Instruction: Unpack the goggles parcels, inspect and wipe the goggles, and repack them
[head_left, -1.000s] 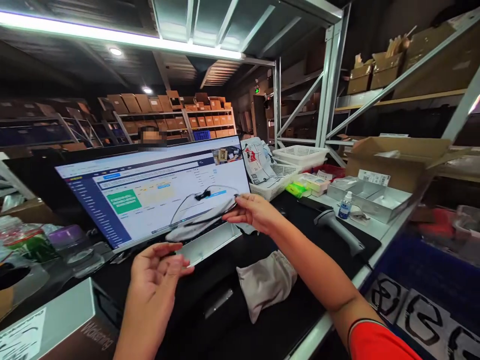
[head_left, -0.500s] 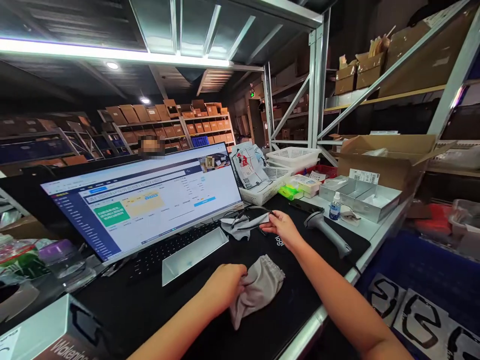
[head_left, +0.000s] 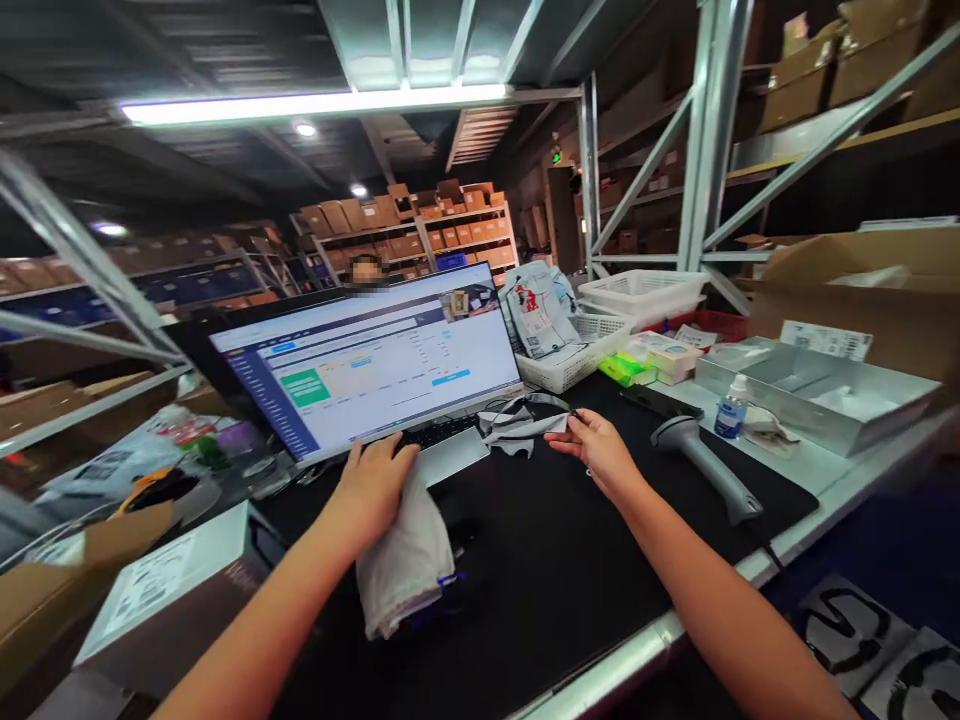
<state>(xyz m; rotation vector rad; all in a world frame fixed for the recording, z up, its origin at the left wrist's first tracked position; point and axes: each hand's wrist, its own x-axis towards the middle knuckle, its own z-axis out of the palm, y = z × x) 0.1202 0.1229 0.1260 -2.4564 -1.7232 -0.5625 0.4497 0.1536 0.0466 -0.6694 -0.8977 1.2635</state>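
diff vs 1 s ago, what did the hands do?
The right hand brought the cloth bundle with its thin black frame down from in front of the monitor to the black mat and still pinches its end. The left hand let go of it, gripped the grey pouch and drew it left toward the keyboard. The scanner stayed put.

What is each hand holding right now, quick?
Left hand: closed on a pale cloth pouch that hangs below it.
Right hand: pinching the end of a grey cloth bundle.
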